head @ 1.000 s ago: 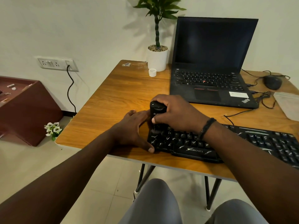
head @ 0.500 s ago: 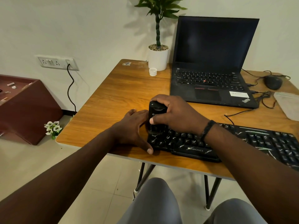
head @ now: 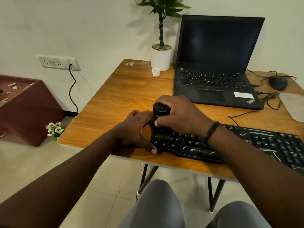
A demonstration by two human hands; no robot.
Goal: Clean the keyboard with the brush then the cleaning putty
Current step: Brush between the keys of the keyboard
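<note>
Barely shifted, your right hand [head: 179, 116] still grips the stubby black brush [head: 160, 119] on the black plastic keyboard [head: 230, 145]; your left hand [head: 136, 129] lies flat, fingers straight, against its end on the wooden desk [head: 118, 99].

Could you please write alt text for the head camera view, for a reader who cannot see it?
A person's right hand grips a black brush upright on the left end of a black keyboard, while the left hand rests against that end. Behind, on the wooden table, stand an open laptop with a dark screen, a potted plant and a mouse.
</note>
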